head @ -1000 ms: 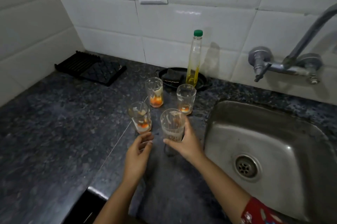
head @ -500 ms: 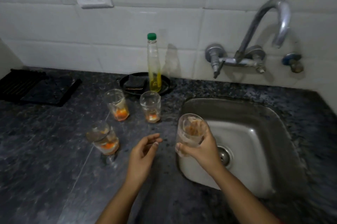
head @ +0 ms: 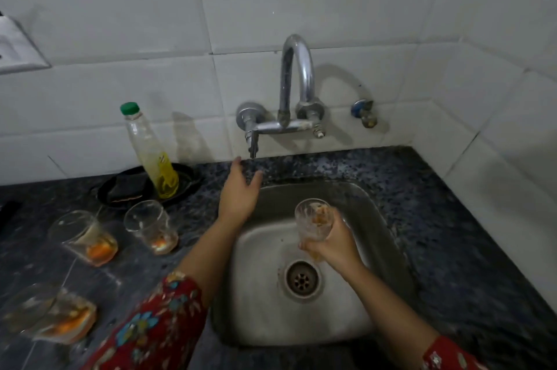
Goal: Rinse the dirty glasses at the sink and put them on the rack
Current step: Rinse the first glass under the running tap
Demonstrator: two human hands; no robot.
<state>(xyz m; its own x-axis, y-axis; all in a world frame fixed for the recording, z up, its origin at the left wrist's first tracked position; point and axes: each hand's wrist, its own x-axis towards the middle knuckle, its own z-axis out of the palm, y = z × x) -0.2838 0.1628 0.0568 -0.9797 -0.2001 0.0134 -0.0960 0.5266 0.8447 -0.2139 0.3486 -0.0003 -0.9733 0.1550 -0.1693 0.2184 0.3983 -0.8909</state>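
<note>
My right hand grips a dirty glass with orange residue, held upright over the steel sink, below the curved tap spout. My left hand is stretched out with straight fingers just under the tap's left lever handle, not touching it. Three more dirty glasses stand on the dark counter to the left: one nearest the sink, one further left, one at the lower left. No water runs. The rack is out of view.
A soap bottle with a green cap stands in a black dish holding a scrubber, behind the glasses. A small blue valve sits on the tiled wall right of the tap. A wall socket is at the far left.
My right hand has carried the glass from the counter edge to over the sink basin. My left hand rose from beside the glasses up toward the tap lever. The view swung right.
</note>
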